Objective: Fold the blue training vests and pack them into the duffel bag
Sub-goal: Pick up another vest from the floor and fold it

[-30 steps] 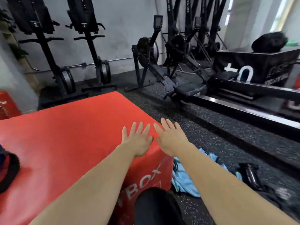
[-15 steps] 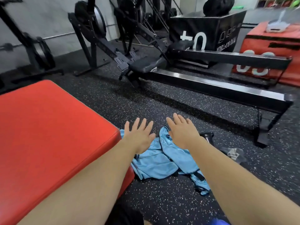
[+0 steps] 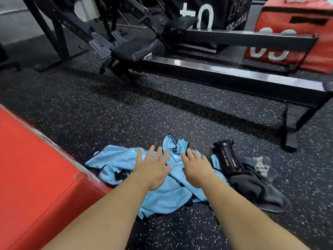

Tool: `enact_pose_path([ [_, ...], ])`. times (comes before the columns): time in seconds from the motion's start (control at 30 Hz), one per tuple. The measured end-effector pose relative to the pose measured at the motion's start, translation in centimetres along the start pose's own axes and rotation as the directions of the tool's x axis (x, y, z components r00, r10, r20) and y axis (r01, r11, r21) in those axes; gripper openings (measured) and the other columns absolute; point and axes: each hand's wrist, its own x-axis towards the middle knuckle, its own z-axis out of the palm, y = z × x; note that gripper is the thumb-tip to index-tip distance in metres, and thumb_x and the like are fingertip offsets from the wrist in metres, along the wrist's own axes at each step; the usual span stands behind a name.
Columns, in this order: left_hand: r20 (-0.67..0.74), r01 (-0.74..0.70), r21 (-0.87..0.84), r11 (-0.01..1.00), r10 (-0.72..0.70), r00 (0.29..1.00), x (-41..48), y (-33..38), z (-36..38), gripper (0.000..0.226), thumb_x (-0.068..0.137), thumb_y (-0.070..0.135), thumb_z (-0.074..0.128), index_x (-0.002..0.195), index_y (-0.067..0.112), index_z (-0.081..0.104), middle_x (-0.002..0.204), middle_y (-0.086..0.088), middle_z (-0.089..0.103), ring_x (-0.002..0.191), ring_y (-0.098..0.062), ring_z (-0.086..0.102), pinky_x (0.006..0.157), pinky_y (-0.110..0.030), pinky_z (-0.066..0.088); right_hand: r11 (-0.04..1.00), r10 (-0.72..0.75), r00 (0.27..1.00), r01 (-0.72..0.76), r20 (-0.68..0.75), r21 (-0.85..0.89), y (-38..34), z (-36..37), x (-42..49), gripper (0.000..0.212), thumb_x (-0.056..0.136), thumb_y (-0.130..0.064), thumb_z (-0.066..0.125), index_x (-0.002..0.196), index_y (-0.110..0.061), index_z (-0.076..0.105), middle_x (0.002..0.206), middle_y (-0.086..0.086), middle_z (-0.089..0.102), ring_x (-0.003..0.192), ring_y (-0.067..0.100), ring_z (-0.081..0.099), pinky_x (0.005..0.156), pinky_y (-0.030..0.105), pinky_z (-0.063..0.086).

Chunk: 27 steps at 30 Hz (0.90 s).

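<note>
Left hand (image 3: 153,170) and right hand (image 3: 195,168) both outstretched palm-down, fingers straight and spread, holding nothing, above crumpled blue training vests (image 3: 162,195) heaped on speckled floor (image 3: 126,114). Red plyo box (image 3: 36,177) at left, touching vests. Black sport bottle (image 3: 228,157) just right, dark cloth (image 3: 255,188) beside it.

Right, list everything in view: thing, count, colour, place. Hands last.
vests: crumpled heap, count unclear, light blue with dark trim, on the floor by the near box
bottle: one, black, lying just right of the vests
cloth: one, dark grey, on the floor right of the bottle
near box: one, red, at left
rowers: at least two, black, across the floor behind
black box: one, white markings, top centre
far box: one, red, top right
floor: black, speckled
left hand: open, over the vests
right hand: open, over the vests
</note>
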Motion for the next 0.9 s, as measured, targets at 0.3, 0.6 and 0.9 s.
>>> enact_pose_path([
  [0.3,0.049,-0.056,0.0,0.998,0.056,0.997,5.7,-1.5,6.4,0.059,0.104,0.047,0.012,0.154,0.03,-0.013,0.163,0.004,-0.015,0.149,-0.021,-0.019,0.117,-0.054,-0.013,0.996,0.043,0.989,-0.053,0.143,0.07,-1.5,7.9,8.3,0.063,0.103,-0.034,0.036,0.152,-0.006,0.009,0.163,0.011,0.005,0.149,0.025,0.007,0.117,0.047,0.017],
  [0.6,0.112,-0.055,-0.057,0.997,0.061,0.992,6.8,-2.9,9.5,0.059,0.104,0.048,0.012,0.154,0.03,-0.014,0.161,0.006,-0.02,0.146,-0.019,-0.025,0.116,-0.054,-0.017,0.973,0.156,0.967,-0.186,0.201,0.138,-3.7,11.0,12.2,0.072,0.097,-0.038,0.05,0.151,-0.003,0.018,0.151,0.014,0.036,0.145,0.031,0.021,0.115,0.046,0.017],
  [0.9,0.091,-0.034,-0.055,0.998,0.039,0.995,4.9,-3.0,6.3,0.059,0.105,0.045,0.015,0.154,0.03,-0.015,0.162,0.005,-0.018,0.148,-0.02,-0.022,0.117,-0.054,-0.014,0.943,0.247,0.965,-0.218,-0.09,0.253,-1.4,5.0,9.1,0.02,0.092,-0.023,0.046,0.086,-0.016,0.063,0.101,0.009,0.068,0.102,0.032,0.058,0.082,0.033,0.039],
])
